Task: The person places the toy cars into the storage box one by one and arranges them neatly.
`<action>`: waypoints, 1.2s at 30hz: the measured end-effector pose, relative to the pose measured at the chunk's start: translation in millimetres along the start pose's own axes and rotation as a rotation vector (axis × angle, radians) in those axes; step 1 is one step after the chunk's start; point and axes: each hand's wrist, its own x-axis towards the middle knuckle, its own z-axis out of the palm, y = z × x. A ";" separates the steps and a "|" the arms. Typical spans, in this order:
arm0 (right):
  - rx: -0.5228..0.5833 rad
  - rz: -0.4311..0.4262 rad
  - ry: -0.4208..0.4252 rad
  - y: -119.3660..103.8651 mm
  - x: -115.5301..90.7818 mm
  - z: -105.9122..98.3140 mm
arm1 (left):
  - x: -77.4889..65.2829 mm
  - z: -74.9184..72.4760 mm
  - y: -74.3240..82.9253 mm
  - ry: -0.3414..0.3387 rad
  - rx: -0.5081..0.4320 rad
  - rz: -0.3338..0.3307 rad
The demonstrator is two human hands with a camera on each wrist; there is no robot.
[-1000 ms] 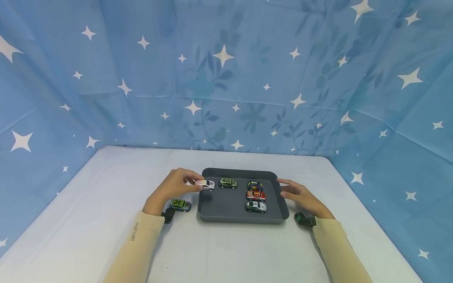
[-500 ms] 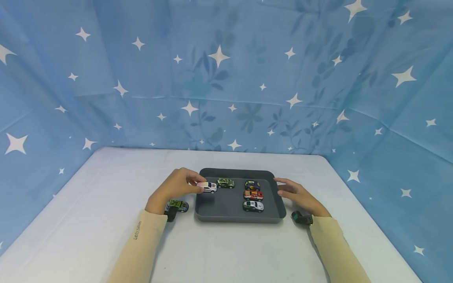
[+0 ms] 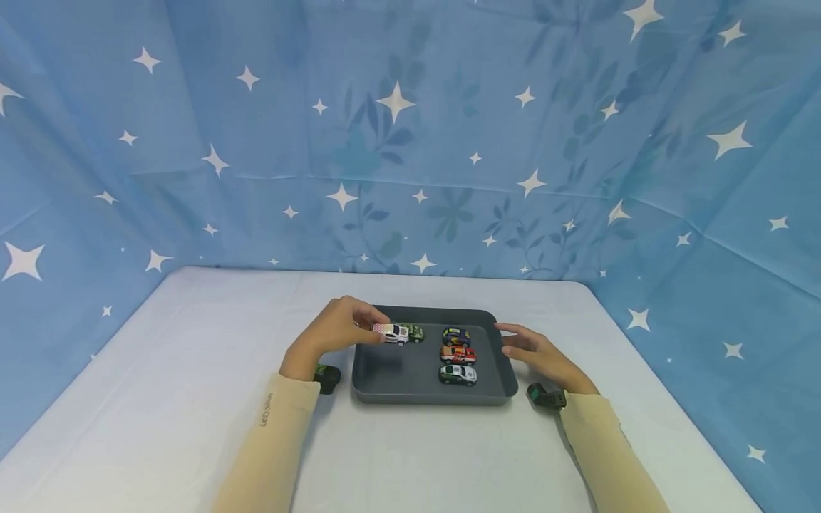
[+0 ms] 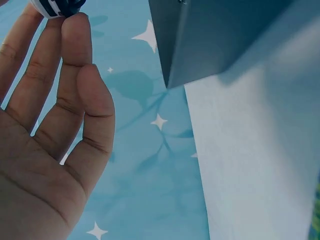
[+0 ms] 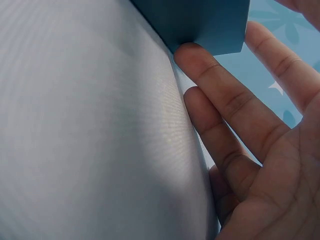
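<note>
My left hand (image 3: 340, 328) pinches a white toy car (image 3: 393, 333) between thumb and fingers, above the back left of a dark grey tray (image 3: 404, 381). In the left wrist view, only the end of this white car (image 4: 56, 7) shows past the fingertips. Partly behind it sits a green camouflage toy car (image 3: 417, 332) in the tray. My right hand (image 3: 541, 358) rests at the tray's right side, fingers fairly straight. In the right wrist view a fingertip touches the tray's outer wall (image 5: 210, 27).
Toward the tray's right stand a dark blue toy car (image 3: 456, 336), a red-orange one (image 3: 457, 355) and a white-and-green one (image 3: 457, 375), in a column. Another green toy car (image 3: 318, 372) lies on the white table (image 3: 410, 456), mostly hidden by my left wrist. A blue starry curtain (image 3: 398, 178) hangs behind.
My left hand has carried the white toy car rightward over the tray, so it now partly covers the camouflage car. My left wrist now hides more of the green car. The right hand keeps its place.
</note>
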 end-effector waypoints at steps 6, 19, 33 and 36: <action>-0.003 -0.008 -0.001 1.2 0.3 -0.6 | 8.5 5.6 7.7 -0.001 -0.027 -0.006; 0.018 -0.007 -0.002 3.7 0.7 -1.9 | 24.7 25.4 13.0 0.030 0.005 -0.032; 0.015 0.002 -0.008 2.6 1.2 -1.6 | 31.5 34.7 18.0 0.041 0.111 -0.112; 0.010 0.004 -0.007 3.2 1.1 -1.9 | 32.2 35.7 18.7 0.036 0.138 -0.137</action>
